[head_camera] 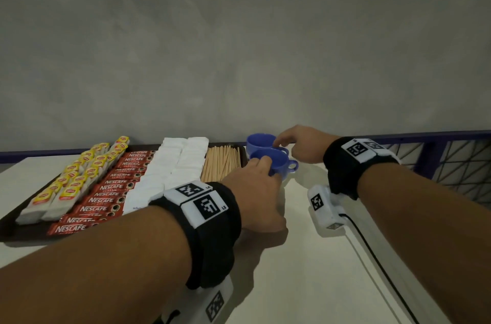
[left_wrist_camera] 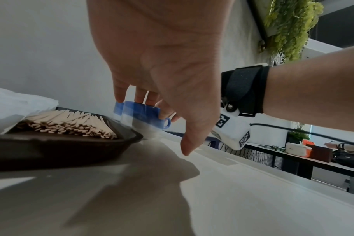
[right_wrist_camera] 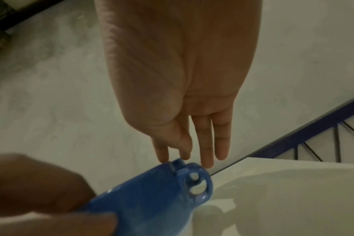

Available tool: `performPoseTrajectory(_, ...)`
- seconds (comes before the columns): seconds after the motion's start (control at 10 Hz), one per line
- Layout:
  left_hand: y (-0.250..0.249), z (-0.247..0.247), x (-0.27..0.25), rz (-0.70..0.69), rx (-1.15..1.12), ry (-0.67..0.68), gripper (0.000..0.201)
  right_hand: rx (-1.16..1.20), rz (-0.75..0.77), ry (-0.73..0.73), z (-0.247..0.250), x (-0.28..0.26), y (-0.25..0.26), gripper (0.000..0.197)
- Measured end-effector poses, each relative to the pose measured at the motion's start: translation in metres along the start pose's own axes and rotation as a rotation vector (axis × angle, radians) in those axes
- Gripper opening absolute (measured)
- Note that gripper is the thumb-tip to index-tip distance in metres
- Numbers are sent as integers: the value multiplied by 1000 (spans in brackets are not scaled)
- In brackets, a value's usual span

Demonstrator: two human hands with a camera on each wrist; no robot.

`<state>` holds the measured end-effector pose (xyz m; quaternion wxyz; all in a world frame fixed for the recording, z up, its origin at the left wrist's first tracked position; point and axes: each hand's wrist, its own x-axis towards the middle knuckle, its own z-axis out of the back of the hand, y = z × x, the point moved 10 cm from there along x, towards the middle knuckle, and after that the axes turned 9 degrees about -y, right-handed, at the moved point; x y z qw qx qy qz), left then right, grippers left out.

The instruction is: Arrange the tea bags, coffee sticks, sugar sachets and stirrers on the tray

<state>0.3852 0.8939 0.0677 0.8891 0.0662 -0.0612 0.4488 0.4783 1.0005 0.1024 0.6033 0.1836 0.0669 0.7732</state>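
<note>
At lower left, the dark tray is holding rows of tea bags, coffee sticks, sugar sachets and stirrers on the white table against a grey wall. The left hand is gripping the near blue cup; the right hand, fingers relaxed, is touching the far blue cup.

White table with dark tray, two blue cups
</note>
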Motion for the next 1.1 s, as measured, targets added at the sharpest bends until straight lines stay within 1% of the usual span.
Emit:
performPoseTrajectory(0.1,0,3,-1,-4,7,-12,64,-63,17,-20,-5,6,6,43)
performPoseTrajectory(0.2,0,3,-1,-16,33,-19,65,-63,-7,-34,-7,9,1,44)
performPoseTrajectory(0.3,-3,2,0,-32,74,-27,67,-61,-10,-33,-13,7,1,60)
performPoseTrajectory(0.4,-4,1,0,-36,93,-38,68,-100,20,-16,-19,8,3,66)
performPoseTrajectory(0.5,-3,2,1,-45,80,-62,69,-113,37,-13,-20,11,3,64)
performPoseTrajectory(0.7,-4,-1,2,-43,73,-54,69,-65,36,-22,-22,16,-6,60)
performPoseTrajectory(0.9,-2,-1,3,-46,29,-75,67,-62,46,-6,-24,16,-4,59)
performPoseTrajectory(1.0,2,0,1,-27,-11,-74,65,-43,33,-34,-19,9,-3,63)
performPoseTrajectory(1.1,5,13,-9,-16,-73,-85,57,30,18,-105,1,-7,-3,62)
